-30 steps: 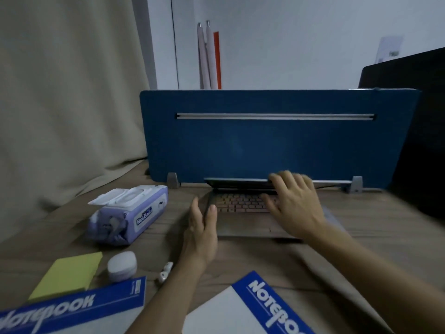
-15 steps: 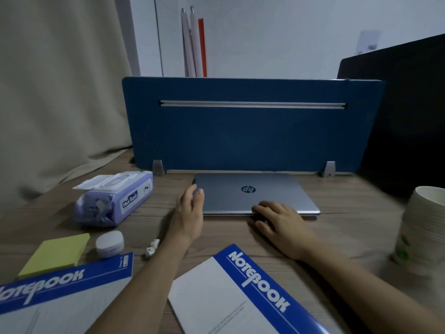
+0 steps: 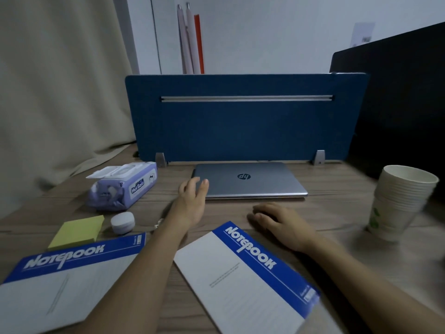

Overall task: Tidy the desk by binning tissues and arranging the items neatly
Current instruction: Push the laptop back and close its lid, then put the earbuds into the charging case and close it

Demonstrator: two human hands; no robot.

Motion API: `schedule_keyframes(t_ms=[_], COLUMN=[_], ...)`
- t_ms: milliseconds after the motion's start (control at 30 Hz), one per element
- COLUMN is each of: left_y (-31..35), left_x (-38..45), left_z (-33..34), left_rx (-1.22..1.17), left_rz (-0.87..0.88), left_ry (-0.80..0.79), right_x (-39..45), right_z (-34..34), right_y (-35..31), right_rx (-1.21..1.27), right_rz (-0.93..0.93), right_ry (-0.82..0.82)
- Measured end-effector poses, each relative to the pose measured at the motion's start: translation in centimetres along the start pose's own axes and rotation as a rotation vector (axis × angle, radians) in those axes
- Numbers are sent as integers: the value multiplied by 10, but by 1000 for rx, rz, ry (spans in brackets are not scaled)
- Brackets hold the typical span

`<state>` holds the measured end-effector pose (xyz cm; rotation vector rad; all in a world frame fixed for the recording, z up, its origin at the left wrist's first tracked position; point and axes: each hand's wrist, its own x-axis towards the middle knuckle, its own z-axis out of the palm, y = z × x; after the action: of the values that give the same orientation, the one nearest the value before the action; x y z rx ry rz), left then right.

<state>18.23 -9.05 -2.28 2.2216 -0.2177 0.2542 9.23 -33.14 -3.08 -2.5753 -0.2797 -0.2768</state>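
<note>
Since half second ago: our right hand (image 3: 281,224) drawn back off laptop (image 3: 248,179), now flat on desk (image 3: 337,201), loosely spread, holding nothing. Left hand (image 3: 192,198) open, fingertips at laptop's left front corner, gripping nothing. Laptop shut, at desk's back edge against blue divider (image 3: 240,121). Wipes pack (image 3: 122,186) back left; two notebooks (image 3: 240,273) askew along front edge. Loose tissues: none seen. Risk: cup stack (image 3: 399,203) at right edge, tips if our forearm sweeps it

Dim room, beige curtain (image 3: 60,92), white wall (image 3: 265,32), blue divider panel (image 3: 240,131), wooden desk (image 3: 337,213)
</note>
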Motion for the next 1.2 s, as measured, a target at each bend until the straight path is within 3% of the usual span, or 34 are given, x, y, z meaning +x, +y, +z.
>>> schedule_keyframes(t_ms=[367, 567, 767, 967, 1200], left_y=[15, -7, -58, -96, -89], left_x=[-79, -91, -88, -77, -41], left_z=[-35, -91, -149, -149, -143], left_rx=[-7, 139, 201, 176, 269], left_rz=[217, 152, -63, -114, -94], left_ry=[-73, -21, 48, 37, -96], right_x=[-64, -51, -17, 22, 63], right_z=[-8, -13, 12, 64, 75], right_y=[-29, -41, -80, -112, -114], right_rx=[328, 343, 294, 189, 155], right_rz=[82, 155, 154, 77, 95], right_ry=[-24, -91, -89, 34, 16])
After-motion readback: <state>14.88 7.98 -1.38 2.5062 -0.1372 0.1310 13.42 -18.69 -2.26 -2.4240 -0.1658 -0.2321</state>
